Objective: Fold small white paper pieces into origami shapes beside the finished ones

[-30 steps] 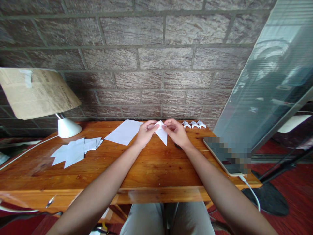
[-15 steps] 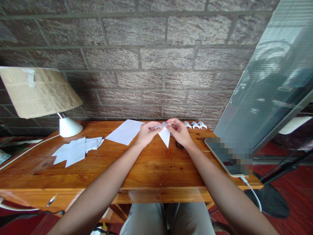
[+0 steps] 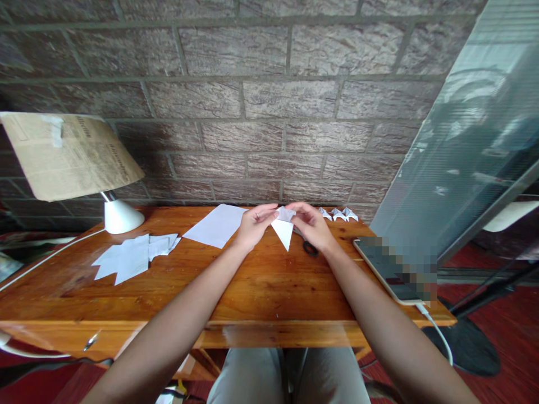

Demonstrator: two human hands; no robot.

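Note:
A small folded piece of white paper (image 3: 283,231) is held up between my two hands, its lower point aimed down toward me. My left hand (image 3: 255,225) pinches its left edge between thumb and fingers. On the opposite edge, my right hand (image 3: 312,225) grips the paper the same way. Partly hidden by the right hand lies a pair of scissors with a black handle (image 3: 310,248). Beyond that hand, three small folded paper pieces (image 3: 338,214) stand in a row near the wall.
White paper sheets (image 3: 217,225) lie left of my hands, with a pile of cut paper pieces (image 3: 133,255) farther left. A lamp (image 3: 122,217) stands at the back left of the wooden table (image 3: 261,300). At right rests a tablet (image 3: 393,272) with a white cable. A brick wall (image 3: 261,101) rises behind.
The folded paper's top now lies flatter and shows more plainly between my fingers. My right hand has shifted slightly, and more of the scissors' handle shows.

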